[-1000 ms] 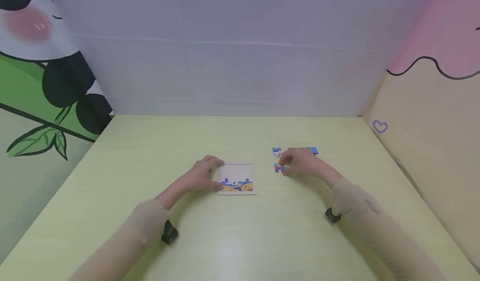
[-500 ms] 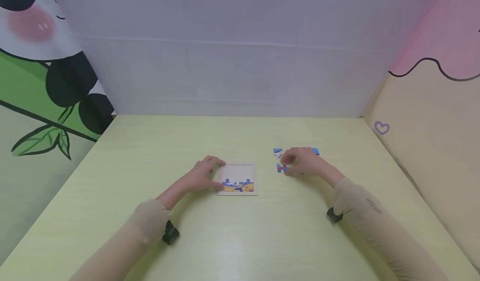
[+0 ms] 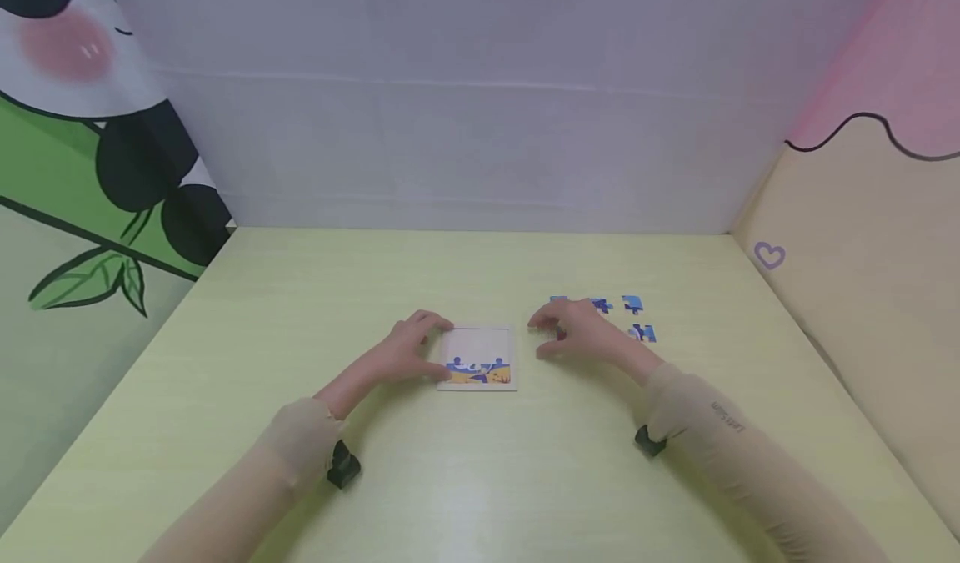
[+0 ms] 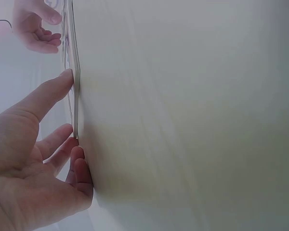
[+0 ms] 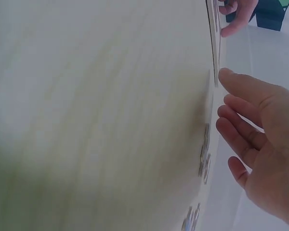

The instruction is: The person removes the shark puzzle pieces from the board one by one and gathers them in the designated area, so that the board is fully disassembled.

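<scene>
My left hand [image 3: 408, 350] holds the left side of a square puzzle board [image 3: 477, 344], thumb at the near corner and fingers at the far one. Printed blue-and-yellow pieces [image 3: 480, 371] fill the board's near strip; the part beyond them is pale and bare. Just right of the board, low over the table, hovers my right hand [image 3: 581, 334], thumb and fingers apart. No piece shows between them in the right wrist view. Part of a small puzzle piece [image 3: 561, 331] is visible behind these fingers; the hand hides the rest.
Loose blue puzzle pieces lie to the right: one at the back [image 3: 632, 304], one beside it [image 3: 600, 305], and one nearer [image 3: 642, 333]. Another piece [image 3: 558, 299] is half covered by the right hand. A pale wall [image 3: 480, 154] rises behind the table [image 3: 480, 471].
My right hand has shifted left from over the loose pieces toward the board, its fingers spreading wider and uncovering pieces behind it. The left hand and the board stay put.
</scene>
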Demonstrator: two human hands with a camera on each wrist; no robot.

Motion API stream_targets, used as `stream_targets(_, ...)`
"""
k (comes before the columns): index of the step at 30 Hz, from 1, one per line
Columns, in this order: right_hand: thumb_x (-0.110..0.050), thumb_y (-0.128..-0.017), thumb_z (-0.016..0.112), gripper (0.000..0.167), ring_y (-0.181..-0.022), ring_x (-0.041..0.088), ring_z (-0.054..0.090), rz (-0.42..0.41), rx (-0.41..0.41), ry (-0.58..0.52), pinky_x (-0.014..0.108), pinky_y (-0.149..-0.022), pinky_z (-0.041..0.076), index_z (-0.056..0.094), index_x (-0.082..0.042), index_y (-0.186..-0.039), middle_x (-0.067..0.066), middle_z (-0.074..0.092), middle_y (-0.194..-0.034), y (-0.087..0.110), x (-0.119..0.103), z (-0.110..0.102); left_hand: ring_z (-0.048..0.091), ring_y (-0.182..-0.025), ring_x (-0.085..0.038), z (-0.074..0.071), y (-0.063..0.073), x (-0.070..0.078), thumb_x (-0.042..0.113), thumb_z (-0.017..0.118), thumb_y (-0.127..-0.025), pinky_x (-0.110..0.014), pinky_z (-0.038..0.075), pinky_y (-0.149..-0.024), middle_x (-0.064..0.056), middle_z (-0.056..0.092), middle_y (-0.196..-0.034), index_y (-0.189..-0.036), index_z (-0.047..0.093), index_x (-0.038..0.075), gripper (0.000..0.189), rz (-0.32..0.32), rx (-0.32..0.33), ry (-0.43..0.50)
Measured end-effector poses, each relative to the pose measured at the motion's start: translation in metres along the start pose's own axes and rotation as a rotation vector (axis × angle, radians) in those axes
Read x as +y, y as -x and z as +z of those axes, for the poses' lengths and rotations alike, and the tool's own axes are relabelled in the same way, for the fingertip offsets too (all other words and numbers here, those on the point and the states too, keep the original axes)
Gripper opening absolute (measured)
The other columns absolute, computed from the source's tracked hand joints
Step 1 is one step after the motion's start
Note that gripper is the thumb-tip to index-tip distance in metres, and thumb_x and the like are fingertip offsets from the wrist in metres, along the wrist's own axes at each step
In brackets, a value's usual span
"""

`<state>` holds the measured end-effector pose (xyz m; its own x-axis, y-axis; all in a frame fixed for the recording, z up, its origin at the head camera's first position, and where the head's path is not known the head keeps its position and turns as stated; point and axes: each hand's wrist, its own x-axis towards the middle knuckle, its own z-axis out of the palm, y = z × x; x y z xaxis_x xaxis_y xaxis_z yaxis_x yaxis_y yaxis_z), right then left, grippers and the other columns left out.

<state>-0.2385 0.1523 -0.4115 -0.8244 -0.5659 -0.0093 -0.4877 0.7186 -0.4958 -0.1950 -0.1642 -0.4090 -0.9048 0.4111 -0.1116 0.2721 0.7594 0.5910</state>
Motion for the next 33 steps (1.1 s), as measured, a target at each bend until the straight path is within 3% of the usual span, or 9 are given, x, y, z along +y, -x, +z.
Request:
stream_targets(7, -0.024, -0.086, 0.077, 0.038, -0.104, 0.014, 0.061, -0.056, 0.015, -0.019, 0.036, -0.095, 0.047, 0.068, -0.016, -0.121, -0.003, 0.07, -0.113, -0.005, -0.024, 0.014, 0.042, -0.13, -0.039, 0.0, 0.0, 0.0, 0.026, 0.084, -0.078, -0.055, 0.037, -0.109, -0.017, 0.042, -0.15, -0.139, 0.051, 0.009, 0.071, -0.009, -0.004, 0.004)
stream_targets(15, -0.034, -0.086, 0.076, 0.038, -0.116, 0.012, 0.052, -0.049, -0.102, -0.003, 0.043, -0.108, 0.035, 0.068, -0.027, -0.123, -0.011, 0.065, -0.124, -0.002, -0.044, 0.029, 0.042, -0.131, -0.04, 0.0, 0.0, 0.001, 0.025, 0.083, -0.078, -0.056, 0.037, -0.109, -0.018, 0.042, -0.15, -0.138, 0.051, 0.009, 0.07, -0.019, -0.005, 0.011)
stream_targets(20, -0.029, -0.085, 0.077, 0.038, -0.115, 0.014, 0.051, -0.074, -0.14, 0.019, 0.041, -0.105, 0.038, 0.07, -0.023, -0.121, -0.006, 0.065, -0.125, 0.001, -0.055, 0.029, 0.042, -0.13, -0.04, 0.0, -0.001, -0.001, 0.025, 0.083, -0.078, -0.056, 0.037, -0.108, -0.018, 0.042, -0.149, -0.139, 0.051, 0.01, 0.071, -0.013, -0.001, 0.009)
stream_targets(27, -0.019, -0.086, 0.076, 0.031, -0.104, 0.017, 0.052, -0.109, -0.182, 0.006, 0.037, -0.096, 0.043, 0.069, -0.016, -0.116, 0.0, 0.065, -0.113, 0.0, -0.063, 0.025, 0.04, -0.132, -0.041, 0.001, -0.001, -0.001, 0.024, 0.084, -0.077, -0.057, 0.036, -0.11, -0.018, 0.041, -0.15, -0.139, 0.051, 0.01, 0.071, -0.025, 0.0, 0.029)
stream_targets(33, -0.017, -0.086, 0.075, 0.03, -0.112, 0.018, 0.051, -0.1, -0.212, -0.032, 0.039, -0.103, 0.042, 0.067, -0.014, -0.115, 0.003, 0.062, -0.118, -0.003, -0.063, 0.024, 0.042, -0.129, -0.039, 0.0, -0.002, -0.002, 0.023, 0.084, -0.077, -0.055, 0.037, -0.108, -0.018, 0.042, -0.149, -0.138, 0.051, 0.009, 0.07, -0.019, -0.004, 0.028)
